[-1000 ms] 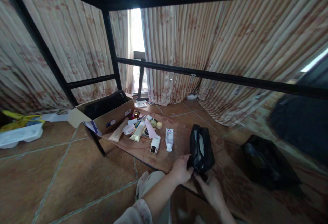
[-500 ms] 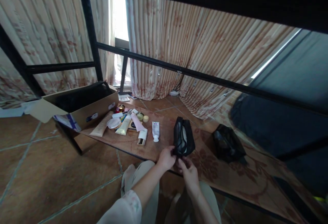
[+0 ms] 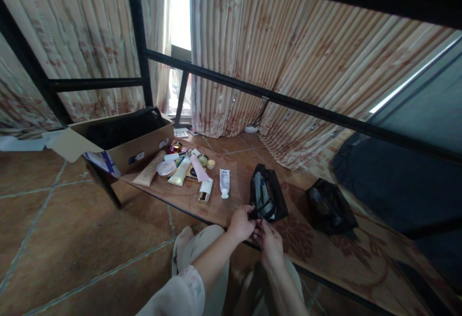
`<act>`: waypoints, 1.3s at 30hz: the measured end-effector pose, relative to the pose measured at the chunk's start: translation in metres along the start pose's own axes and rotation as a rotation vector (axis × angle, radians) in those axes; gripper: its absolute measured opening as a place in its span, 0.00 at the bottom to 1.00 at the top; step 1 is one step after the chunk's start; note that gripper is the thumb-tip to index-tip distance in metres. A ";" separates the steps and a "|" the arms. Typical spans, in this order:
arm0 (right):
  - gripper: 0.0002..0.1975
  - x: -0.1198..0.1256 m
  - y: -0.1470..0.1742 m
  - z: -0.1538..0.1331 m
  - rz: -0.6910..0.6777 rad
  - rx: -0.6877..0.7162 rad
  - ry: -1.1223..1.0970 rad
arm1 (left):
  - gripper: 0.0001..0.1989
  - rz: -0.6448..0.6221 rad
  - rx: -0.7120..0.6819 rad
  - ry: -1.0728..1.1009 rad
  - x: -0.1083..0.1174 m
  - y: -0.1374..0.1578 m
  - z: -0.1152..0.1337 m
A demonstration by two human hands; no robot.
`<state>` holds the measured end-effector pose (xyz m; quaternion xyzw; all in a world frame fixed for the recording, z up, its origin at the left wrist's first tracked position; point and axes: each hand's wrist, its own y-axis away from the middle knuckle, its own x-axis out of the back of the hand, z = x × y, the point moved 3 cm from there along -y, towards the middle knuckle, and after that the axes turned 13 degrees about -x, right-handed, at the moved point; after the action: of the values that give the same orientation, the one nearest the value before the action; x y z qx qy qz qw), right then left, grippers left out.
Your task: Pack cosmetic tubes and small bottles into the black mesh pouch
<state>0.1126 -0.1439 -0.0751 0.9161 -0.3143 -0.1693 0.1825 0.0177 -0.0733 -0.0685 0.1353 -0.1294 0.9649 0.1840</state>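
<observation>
A black zippered pouch (image 3: 279, 198) lies on the low board, its top parted so that a greyish inside shows. My left hand (image 3: 241, 224) pinches the pouch's near left end, by the zip. Close beside it, my right hand (image 3: 271, 246) has its fingers bent together at the same near end; the exact spot it grips is partly hidden. Left of the pouch lies a white tube (image 3: 224, 183) with its cap toward me. A white bottle with a gold cap (image 3: 205, 190) is a little farther left.
Several cosmetics, among them a pink tube (image 3: 198, 167) and a beige tube (image 3: 148, 171), are clustered at left. Behind them stands an open cardboard box (image 3: 144, 150) holding something black. A second black pouch (image 3: 330, 207) lies at right. A dark metal bar (image 3: 231, 82) crosses beyond the board.
The view has shifted slightly. The pouch has turned a little and its top gapes wider, showing more of the inside. Both hands stay at its near end, now closer together.
</observation>
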 end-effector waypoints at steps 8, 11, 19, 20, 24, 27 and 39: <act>0.20 -0.001 0.012 -0.004 -0.008 0.069 0.001 | 0.21 0.011 0.009 -0.078 0.006 0.001 0.006; 0.19 -0.004 0.018 -0.007 -0.061 0.100 0.026 | 0.20 0.000 0.001 -0.117 0.007 0.002 0.009; 0.20 -0.013 0.028 -0.016 -0.195 0.074 0.045 | 0.08 -0.033 -0.053 -0.409 0.011 0.003 0.015; 0.20 -0.013 0.028 -0.017 -0.196 0.066 0.030 | 0.08 -0.040 -0.057 -0.430 0.011 0.003 0.015; 0.19 -0.016 0.030 -0.022 -0.212 0.031 -0.028 | 0.09 -0.063 -0.056 -0.461 0.012 0.003 0.015; 0.18 -0.019 0.031 -0.026 -0.238 0.005 -0.075 | 0.10 -0.069 -0.046 -0.483 0.013 0.003 0.016; 0.15 -0.024 0.024 -0.042 -0.336 -0.036 -0.238 | 0.08 -0.068 -0.015 -0.498 0.016 0.007 0.020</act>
<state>0.1006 -0.1367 -0.0237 0.9257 -0.1734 -0.3102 0.1296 0.0049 -0.0808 -0.0465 0.3718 -0.1734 0.8940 0.1800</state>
